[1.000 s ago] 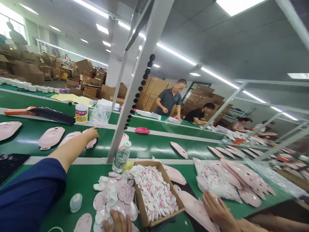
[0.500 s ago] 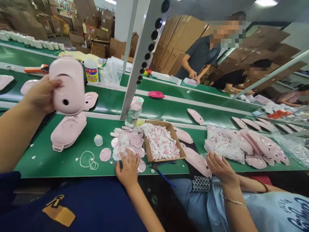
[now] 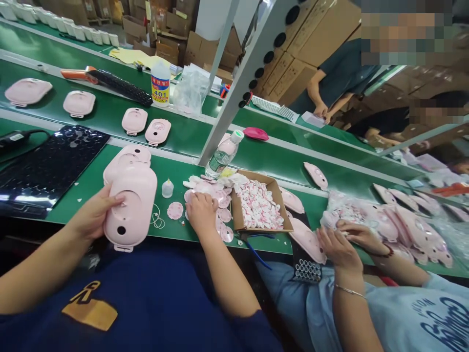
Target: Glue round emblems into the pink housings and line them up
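Note:
My left hand (image 3: 93, 212) grips a pink plastic cover (image 3: 137, 205) by its left edge, the thumb on its recessed face; a dark round hole shows near its lower end. A second pink cover (image 3: 113, 166) lies on the bench just behind it, partly hidden. My right hand (image 3: 201, 215) rests on a loose pile of round pink discs (image 3: 224, 199), its fingers curled and their tips hidden. One scalloped pink disc (image 3: 175, 210) lies apart, left of this hand. A small clear pointed-cap container (image 3: 167, 188) stands behind that disc, and a white elastic loop (image 3: 157, 219) lies beside the held cover.
A cardboard tray (image 3: 240, 226) of small white-and-pink pieces stands right of the pile, with a water bottle (image 3: 222, 155) behind. A glue bottle (image 3: 160, 88) and several pink covers sit farther back. A co-worker's hands (image 3: 339, 247) work at the right. A slanted metal post (image 3: 234, 88) rises ahead.
My left hand has brought the pink cover down and toward me, from above the bench to near its front edge. My right hand's spread fingers have curled over the discs. The view has shifted.

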Available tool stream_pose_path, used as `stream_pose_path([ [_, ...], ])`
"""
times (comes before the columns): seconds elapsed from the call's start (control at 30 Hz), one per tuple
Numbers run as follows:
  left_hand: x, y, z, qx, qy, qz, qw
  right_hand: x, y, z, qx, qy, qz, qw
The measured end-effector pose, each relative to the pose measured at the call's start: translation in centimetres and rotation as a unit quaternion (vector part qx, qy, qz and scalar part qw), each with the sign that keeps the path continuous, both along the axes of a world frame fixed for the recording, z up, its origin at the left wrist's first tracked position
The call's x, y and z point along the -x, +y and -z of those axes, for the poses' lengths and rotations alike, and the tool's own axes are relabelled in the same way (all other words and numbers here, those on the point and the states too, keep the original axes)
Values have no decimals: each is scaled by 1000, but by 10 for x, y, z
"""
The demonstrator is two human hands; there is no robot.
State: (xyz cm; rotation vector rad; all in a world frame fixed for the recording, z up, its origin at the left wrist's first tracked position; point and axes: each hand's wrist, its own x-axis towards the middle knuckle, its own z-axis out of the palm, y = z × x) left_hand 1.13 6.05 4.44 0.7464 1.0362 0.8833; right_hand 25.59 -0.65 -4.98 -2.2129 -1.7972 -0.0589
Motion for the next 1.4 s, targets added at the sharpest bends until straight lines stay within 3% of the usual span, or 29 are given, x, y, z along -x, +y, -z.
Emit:
stream_pose_path([
  [0.23, -2, -12, 12, -40, -8, 51, 998, -6, 36, -11, -8, -50, -5, 999],
  [0.4, -8, -22, 15, -65, -17, 72, 995, 2, 11, -59, -118, -55, 3, 992],
  [0.5, -12, -28, 18, -93, -31, 115, 989, 29, -20, -88, -264, -50, -92, 959],
  [0.6, -15, -34, 19, -108, -51, 160, 980, 54, -42, -102, -283, -30, -231, 930],
  [0.7, -17, -36, 19, -119, -53, 181, 975, 59, -49, -101, -244, -10, -289, 926],
  [1.0, -21, -37, 22, -202, 58, 240, 948, 44, -52, -101, -236, 41, -268, 933],
  [1.23, -25, -39, 14, -271, 139, 268, 914, 42, -56, -99, -248, 50, -263, 931],
  [1.4, -25, -37, 15, -286, 130, 281, 907, 41, -55, -96, -240, 104, -264, 929],
])
